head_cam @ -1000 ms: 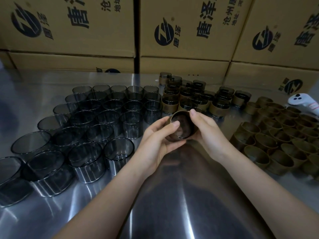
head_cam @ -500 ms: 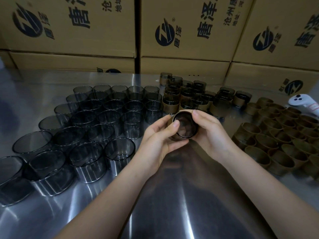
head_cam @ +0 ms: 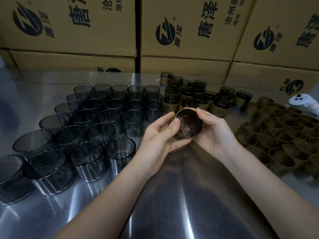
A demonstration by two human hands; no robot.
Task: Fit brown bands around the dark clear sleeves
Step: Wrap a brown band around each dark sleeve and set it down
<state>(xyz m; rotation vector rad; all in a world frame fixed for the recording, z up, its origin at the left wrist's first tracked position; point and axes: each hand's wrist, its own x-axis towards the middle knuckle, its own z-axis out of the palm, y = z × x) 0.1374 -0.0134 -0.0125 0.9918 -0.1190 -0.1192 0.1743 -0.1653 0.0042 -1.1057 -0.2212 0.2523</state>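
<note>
Left hand (head_cam: 161,133) and right hand (head_cam: 213,131) are gripping one dark sleeve (head_cam: 189,123) between them, its axis pointing toward the camera; brown band (head_cam: 183,109) is edging its far end.

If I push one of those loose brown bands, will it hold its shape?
Probably flexes: several brown bands look squashed into ovals. Likely light, being thin open rings. Upright on the steel table, it should slide, not roll.

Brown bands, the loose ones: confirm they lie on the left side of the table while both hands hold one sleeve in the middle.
Wrong side. The head view shows the loose brown bands on the right side of the table, not the left. The left hand and right hand do hold one sleeve in the middle.
</note>
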